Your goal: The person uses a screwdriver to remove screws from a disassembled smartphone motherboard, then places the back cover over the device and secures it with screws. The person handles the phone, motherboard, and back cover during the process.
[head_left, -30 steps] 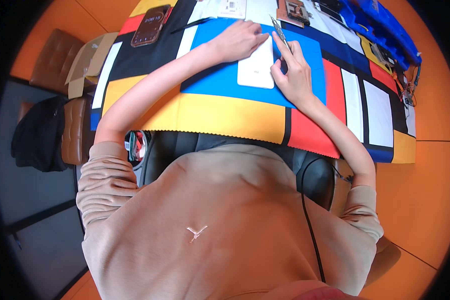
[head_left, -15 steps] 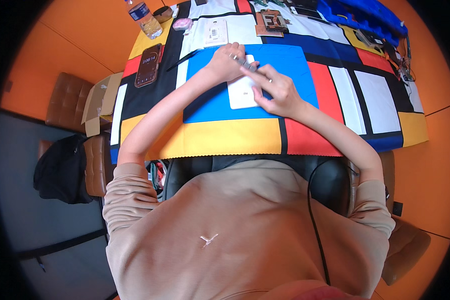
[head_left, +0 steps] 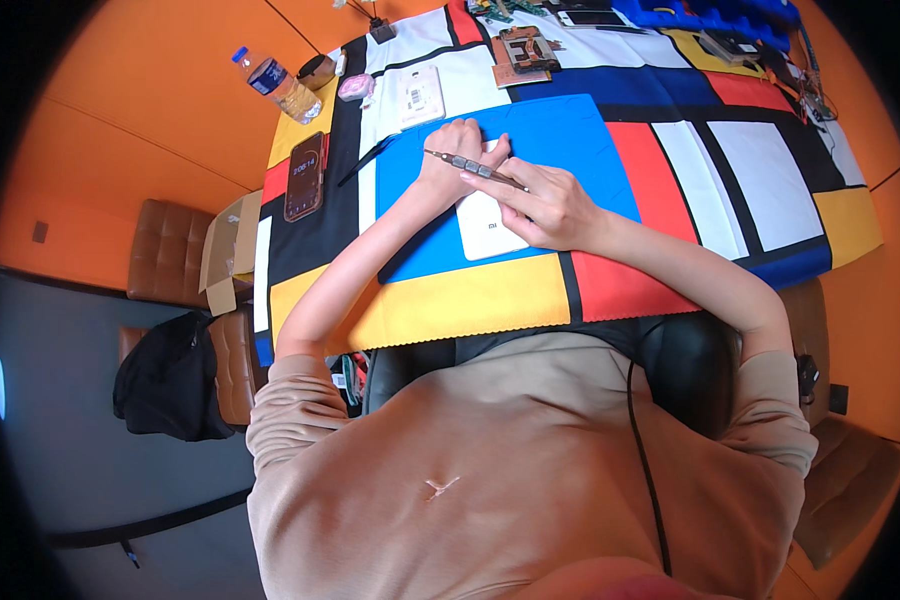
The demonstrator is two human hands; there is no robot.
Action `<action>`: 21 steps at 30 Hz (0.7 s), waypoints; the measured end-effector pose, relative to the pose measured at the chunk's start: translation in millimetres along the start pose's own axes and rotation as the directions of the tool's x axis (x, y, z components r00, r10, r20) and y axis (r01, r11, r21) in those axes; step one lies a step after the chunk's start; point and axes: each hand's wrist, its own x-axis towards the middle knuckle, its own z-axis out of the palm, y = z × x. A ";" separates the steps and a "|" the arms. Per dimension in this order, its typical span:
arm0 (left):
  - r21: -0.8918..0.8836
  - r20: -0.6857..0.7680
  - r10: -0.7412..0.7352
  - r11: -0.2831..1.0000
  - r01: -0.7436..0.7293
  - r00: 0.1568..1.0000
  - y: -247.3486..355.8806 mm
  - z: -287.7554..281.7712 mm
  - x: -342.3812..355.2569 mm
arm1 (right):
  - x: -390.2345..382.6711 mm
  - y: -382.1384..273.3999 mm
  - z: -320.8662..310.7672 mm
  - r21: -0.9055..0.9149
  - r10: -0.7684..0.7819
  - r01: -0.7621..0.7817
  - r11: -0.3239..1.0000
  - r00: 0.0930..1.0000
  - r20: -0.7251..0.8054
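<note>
A white slab, like a phone lying face down (head_left: 492,232), rests on a blue mat (head_left: 580,140) and tilts slightly to the left. My left hand (head_left: 455,165) is curled over its far end, fingers bent and thumb alongside; the fingertips are partly hidden. Between the fingers and thumb of my right hand (head_left: 555,208) is a slim metal screwdriver (head_left: 460,163) with a ridged grey handle. Its thin end points left, passing over the left hand in this view. The right hand hovers at the slab's right side, covering part of it.
Left of the mat lie black tweezers (head_left: 365,162) and a phone with a lit screen (head_left: 305,178). Beyond stand a water bottle (head_left: 278,88), a pink case (head_left: 356,87) and a pale phone-shaped panel (head_left: 420,95). Farther back are a brown parts holder (head_left: 523,52) and blue bins (head_left: 720,15).
The screwdriver has swung round in my right hand and now shows its length, pointing left. My left hand stays on the white slab. The whole view has shifted slightly.
</note>
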 end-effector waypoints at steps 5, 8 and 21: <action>-0.035 -0.110 0.078 0.996 -0.082 0.991 2.8 -2.0 -10.4 | 1.0 0.6 -1.2 -0.007 0.054 -0.054 0.999 0.999 0.005; 0.001 -0.142 0.076 0.997 -0.076 0.987 4.8 1.3 -17.0 | 2.1 -2.8 -2.5 0.042 0.021 -0.023 0.999 0.999 0.044; -0.245 0.201 -0.249 0.924 0.295 0.947 6.1 -21.5 8.9 | 4.5 -3.8 4.2 0.098 -0.089 0.068 0.993 0.970 0.226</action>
